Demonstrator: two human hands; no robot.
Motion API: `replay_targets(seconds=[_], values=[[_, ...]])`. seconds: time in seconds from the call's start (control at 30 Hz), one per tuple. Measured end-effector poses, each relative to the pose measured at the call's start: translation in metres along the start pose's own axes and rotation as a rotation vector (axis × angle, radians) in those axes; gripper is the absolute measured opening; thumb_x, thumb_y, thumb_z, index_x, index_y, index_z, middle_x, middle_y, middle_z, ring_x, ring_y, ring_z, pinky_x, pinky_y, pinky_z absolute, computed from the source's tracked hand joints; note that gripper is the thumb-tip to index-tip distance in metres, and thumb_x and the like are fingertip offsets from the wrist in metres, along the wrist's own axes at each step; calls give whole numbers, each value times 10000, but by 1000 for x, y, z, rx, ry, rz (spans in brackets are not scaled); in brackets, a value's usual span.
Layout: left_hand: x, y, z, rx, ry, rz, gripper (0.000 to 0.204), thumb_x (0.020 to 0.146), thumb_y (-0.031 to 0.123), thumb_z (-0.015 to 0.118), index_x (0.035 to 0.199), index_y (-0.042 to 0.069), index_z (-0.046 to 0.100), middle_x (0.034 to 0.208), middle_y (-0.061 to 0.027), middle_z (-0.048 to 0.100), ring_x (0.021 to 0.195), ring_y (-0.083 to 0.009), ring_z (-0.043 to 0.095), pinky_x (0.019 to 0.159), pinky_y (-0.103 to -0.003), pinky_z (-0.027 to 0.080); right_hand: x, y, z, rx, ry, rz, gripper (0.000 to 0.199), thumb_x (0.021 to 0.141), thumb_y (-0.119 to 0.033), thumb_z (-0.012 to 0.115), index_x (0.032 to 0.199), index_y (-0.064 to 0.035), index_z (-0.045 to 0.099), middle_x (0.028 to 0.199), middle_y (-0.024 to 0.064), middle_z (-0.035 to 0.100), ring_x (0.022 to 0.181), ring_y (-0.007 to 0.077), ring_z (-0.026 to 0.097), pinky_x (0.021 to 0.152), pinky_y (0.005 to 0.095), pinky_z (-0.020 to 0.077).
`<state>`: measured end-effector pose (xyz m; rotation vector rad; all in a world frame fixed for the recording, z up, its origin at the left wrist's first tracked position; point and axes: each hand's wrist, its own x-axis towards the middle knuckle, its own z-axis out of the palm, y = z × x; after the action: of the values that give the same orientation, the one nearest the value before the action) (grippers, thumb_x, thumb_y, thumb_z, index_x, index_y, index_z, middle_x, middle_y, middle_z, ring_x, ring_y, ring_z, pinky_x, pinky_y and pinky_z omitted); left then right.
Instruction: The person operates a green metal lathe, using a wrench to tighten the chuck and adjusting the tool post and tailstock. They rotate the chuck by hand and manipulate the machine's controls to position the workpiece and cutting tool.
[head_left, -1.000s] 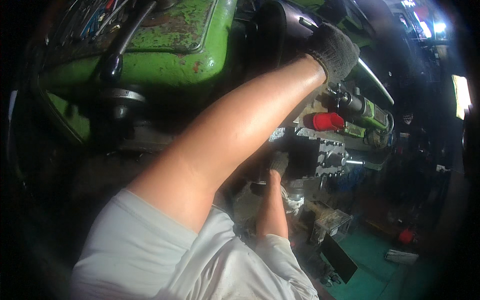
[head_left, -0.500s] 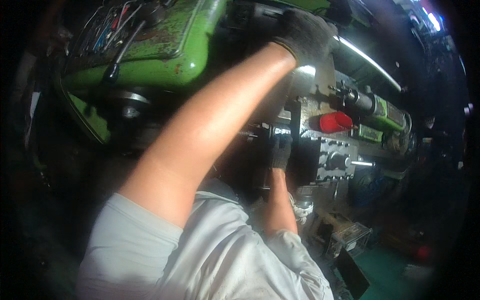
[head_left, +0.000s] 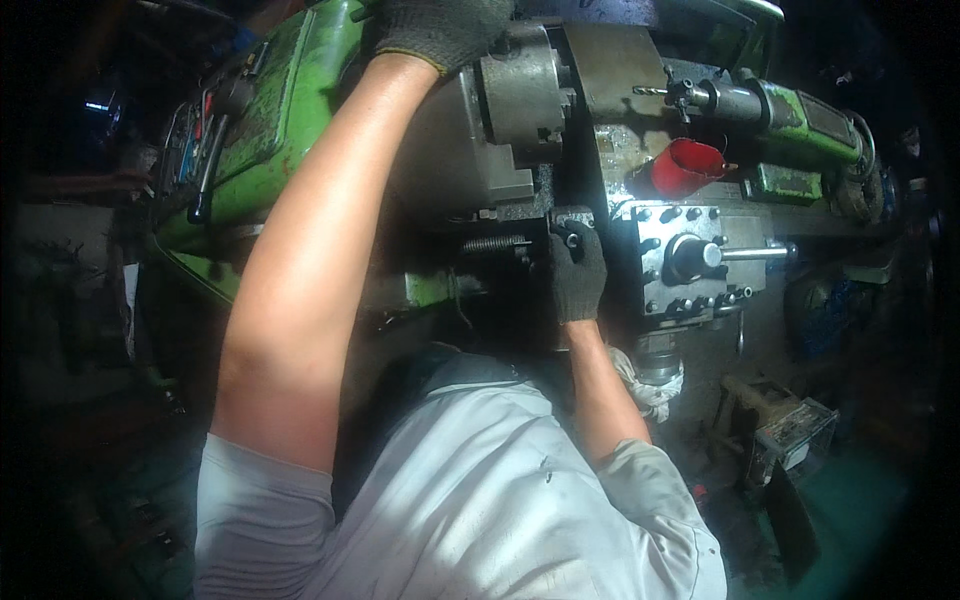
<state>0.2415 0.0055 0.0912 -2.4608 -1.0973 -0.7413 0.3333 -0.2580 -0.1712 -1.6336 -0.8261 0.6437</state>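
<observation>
Both hands wear dark knit gloves. I have my left hand (head_left: 440,30) up on the grey chuck (head_left: 520,95) of the green lathe (head_left: 270,130), though its grip is cut off by the frame edge. My right hand (head_left: 577,270) is curled around a dark handle (head_left: 572,228) just beside the bolted tool post (head_left: 690,260). A red cup (head_left: 685,165) sits above that.

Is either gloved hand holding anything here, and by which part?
Left hand rests on the lathe chuck; right hand grips a dark knob on the carriage.
</observation>
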Motion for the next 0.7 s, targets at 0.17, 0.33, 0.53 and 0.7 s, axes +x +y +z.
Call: replay_targets(seconds=[0.17,0.33,0.53,0.7], values=[[2,1,5,-3,22,28,380,1045,405,498,934,82,664,859,-202,714,854,-428,711,761,-559,533,-6,-18,-8,104,-10,46,306,896,-151,836,1152,-32,717,988,86,748,876,164,692,831,325,560],[3,4,3,35,27,-17,365,1038,386,494,905,93,668,857,-208,707,860,-432,705,771,-556,531,-3,-46,-25,-8,-37,28,306,868,-179,862,1093,-32,716,940,122,736,824,185,692,777,347,556],[3,3,6,-21,32,24,371,1042,391,480,921,95,667,860,-212,705,865,-437,702,780,-564,524,-2,-54,-28,-48,-7,-84,328,813,-180,901,1033,-17,722,856,82,719,735,156,641,700,337,536],[4,5,3,34,-13,-8,384,1049,393,468,922,90,667,867,-220,711,865,-438,706,788,-562,529,-3,-72,-31,-48,-59,-101,321,791,-173,918,985,-15,718,814,87,719,716,146,634,693,339,539]])
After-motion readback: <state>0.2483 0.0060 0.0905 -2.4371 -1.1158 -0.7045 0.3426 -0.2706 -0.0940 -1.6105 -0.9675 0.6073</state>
